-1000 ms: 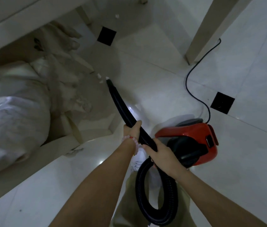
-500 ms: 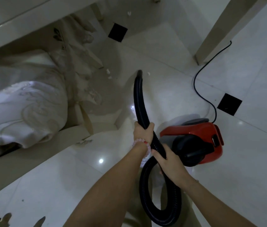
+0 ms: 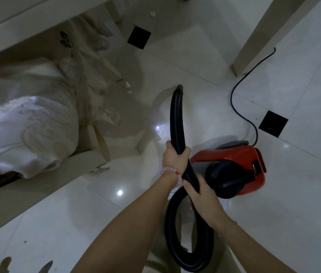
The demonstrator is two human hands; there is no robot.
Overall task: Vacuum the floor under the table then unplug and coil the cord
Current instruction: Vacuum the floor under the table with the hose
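A red and black canister vacuum (image 3: pixel 240 160) sits on the white tiled floor at my right. Its black ribbed hose (image 3: pixel 177 119) curves up from a loop below my arms and ends at a nozzle tip (image 3: pixel 179 88) near the floor. My left hand (image 3: pixel 175 157), with a bead bracelet on the wrist, grips the hose high up. My right hand (image 3: pixel 199 192) grips it just below. A thin black cord (image 3: pixel 238 107) runs from the vacuum's back across the floor to a table leg (image 3: pixel 254 46). A few small white scraps (image 3: pixel 127 85) lie left of the nozzle.
A cream chair (image 3: pixel 100 146) with a white embroidered cushion (image 3: pixel 27 131) and draped cloth stands at my left. Table edges cross the top left and lower left. Black inset tiles (image 3: pixel 139 37) dot the floor.
The hose tip swung from the scraps by the chair to the right and now points straight ahead. My view shifted slightly; both hands kept their grip.
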